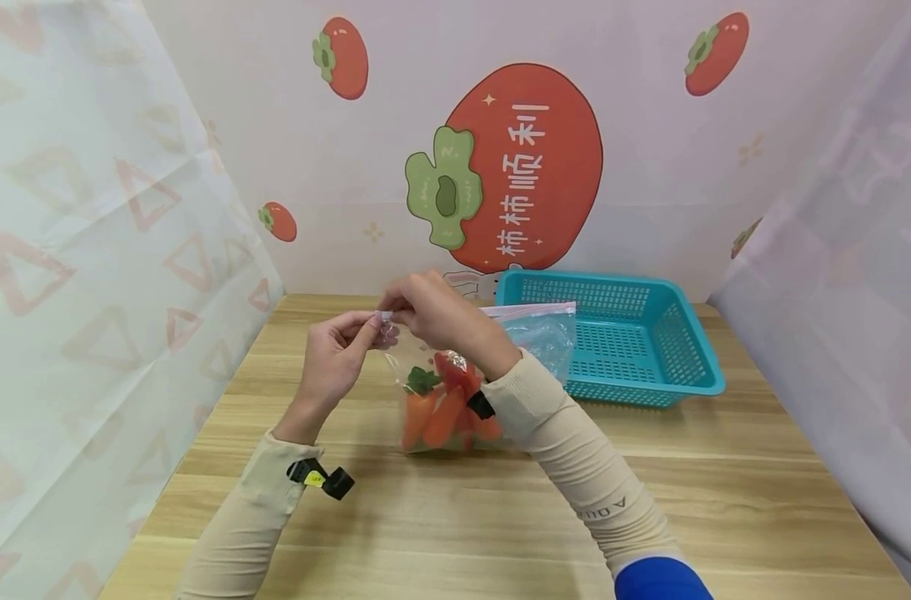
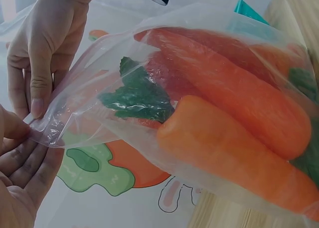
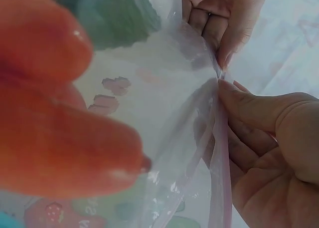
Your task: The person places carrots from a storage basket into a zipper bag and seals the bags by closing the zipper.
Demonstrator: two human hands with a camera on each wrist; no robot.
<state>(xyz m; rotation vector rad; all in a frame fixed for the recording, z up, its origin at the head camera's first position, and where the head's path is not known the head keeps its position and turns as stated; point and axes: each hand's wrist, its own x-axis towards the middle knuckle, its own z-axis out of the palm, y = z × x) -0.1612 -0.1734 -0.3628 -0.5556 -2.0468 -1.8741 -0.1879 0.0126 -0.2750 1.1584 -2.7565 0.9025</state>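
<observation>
A clear zip-lock bag (image 1: 543,327) with a pink-edged top stands on the table. Inside it are orange carrots (image 2: 239,158), a red piece (image 1: 458,372) and dark green leaves (image 2: 137,91). At the bag's upper left corner, my left hand (image 1: 333,357) pinches the plastic between thumb and fingers. My right hand (image 1: 442,315) reaches across the bag and pinches the top edge right beside the left fingertips. In the right wrist view, both thumbs meet close together on the zip strip (image 3: 222,158). The right forearm hides part of the bag in the head view.
Behind the bag to the right stands a turquoise perforated basket (image 1: 683,343), partly overlapped by the bag. The wooden table (image 1: 395,533) runs back to a printed cloth backdrop (image 1: 650,167). White curtains (image 1: 110,275) hang at both sides.
</observation>
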